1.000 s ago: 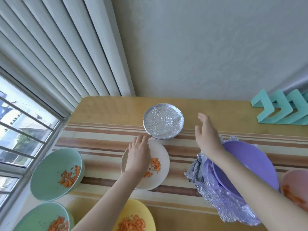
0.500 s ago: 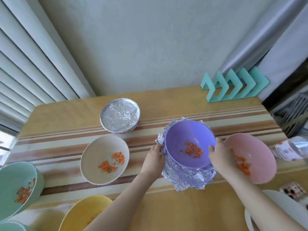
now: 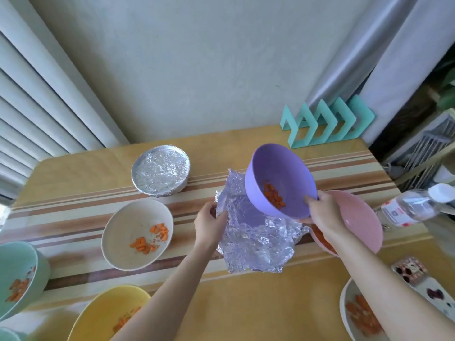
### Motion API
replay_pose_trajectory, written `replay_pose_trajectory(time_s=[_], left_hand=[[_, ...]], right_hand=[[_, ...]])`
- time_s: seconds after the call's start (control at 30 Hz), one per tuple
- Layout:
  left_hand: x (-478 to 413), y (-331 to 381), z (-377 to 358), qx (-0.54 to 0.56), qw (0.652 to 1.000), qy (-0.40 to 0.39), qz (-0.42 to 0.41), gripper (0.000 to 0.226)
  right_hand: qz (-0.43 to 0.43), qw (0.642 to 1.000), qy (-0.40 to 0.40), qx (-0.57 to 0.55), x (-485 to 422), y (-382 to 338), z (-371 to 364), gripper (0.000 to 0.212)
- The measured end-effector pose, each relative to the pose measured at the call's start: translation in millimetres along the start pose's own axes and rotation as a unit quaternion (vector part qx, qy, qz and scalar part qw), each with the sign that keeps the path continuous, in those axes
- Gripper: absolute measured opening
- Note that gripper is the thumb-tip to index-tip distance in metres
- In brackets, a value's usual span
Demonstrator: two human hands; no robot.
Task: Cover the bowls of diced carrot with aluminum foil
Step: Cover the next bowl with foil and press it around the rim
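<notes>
Holding tilted purple bowl (image 3: 278, 173) (carrot (image 3: 273, 198) inside), right hand (image 3: 322, 212) fingers clamped, left hand (image 3: 209, 223) fingers pinching foil (image 3: 256, 244), pink bowl (image 3: 362, 220) beside.

No legible text; bottle label (image 3: 396, 214) blurred

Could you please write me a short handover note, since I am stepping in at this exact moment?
Left hand pinches the left edge of the crumpled foil sheet.
Right hand grips the purple bowl by its rim, lifted and tilted above the foil, carrot inside.
Done: the foil-covered bowl at the back.
Left: purple bowl, then the open beige bowl, pink bowl, yellow bowl, green bowl and white bowl at near right.
</notes>
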State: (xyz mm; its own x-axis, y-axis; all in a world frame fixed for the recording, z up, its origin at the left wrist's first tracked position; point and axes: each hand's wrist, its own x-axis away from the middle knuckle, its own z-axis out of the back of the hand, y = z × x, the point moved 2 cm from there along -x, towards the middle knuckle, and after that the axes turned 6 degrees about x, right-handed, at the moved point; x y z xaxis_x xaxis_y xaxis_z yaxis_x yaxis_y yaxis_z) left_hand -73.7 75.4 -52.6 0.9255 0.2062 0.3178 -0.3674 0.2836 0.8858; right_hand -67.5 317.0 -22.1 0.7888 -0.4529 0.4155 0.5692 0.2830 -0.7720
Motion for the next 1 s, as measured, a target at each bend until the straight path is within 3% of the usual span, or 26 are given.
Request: replay_pose_trajectory(time_s=[0.27, 0.53, 0.83, 1.0], left_hand=[[4.9, 39.8, 41.1, 0.118, 0.972, 0.148, -0.142, 0.011], [7.6, 38.7, 89.4, 0.147, 0.928, 0.299, -0.165, 0.018], [32.0, 36.9, 114.6, 0.137, 0.919, 0.33, -0.17, 0.008], [48.4, 37.1, 116.7, 0.154, 0.911, 0.343, -0.169, 0.006]], right_hand=[[0.005, 0.998, 0.029, -0.052, -1.3, -12.1, 14.2, 0.019], [-0.016, 0.999, -0.023, -0.044, 9.0, 5.3, -14.9, 0.022], [-0.045, 0.985, -0.123, 0.116, 21.5, 13.7, -39.7, 0.03], [0.024, 0.949, -0.12, 0.289, 33.6, 3.2, -32.8, 0.051]])
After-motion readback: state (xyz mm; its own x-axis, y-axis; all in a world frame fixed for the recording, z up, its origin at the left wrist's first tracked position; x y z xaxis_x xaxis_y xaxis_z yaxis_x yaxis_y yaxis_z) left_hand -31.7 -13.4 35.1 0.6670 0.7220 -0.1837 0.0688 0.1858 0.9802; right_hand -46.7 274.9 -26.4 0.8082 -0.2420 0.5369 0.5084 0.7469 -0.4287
